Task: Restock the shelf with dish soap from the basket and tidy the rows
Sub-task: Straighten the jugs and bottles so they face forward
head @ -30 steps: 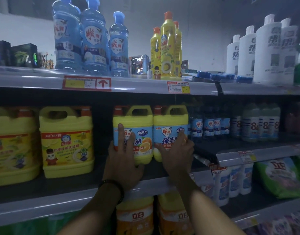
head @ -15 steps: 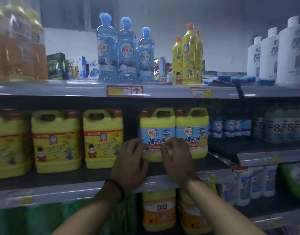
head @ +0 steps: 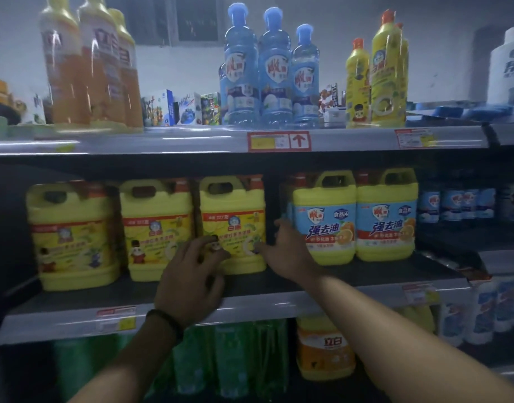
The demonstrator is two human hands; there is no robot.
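- Your hands are off the blue jugs [head: 324, 219] they touched half a second ago and now sit further left, at the yellow jug [head: 232, 216].
- Your left hand [head: 192, 274]: fingers loosely bent, tips on the yellow jug's front label, not wrapped round it.
- Your right hand [head: 287, 251]: fingers spread wide, index tip at the jug's lower right edge, in the gap beside the blue jugs.
- Yellow jug stands upright on the middle shelf [head: 75, 301], rightmost of three alike.
- Dark wristband [head: 165, 321] on your left wrist.
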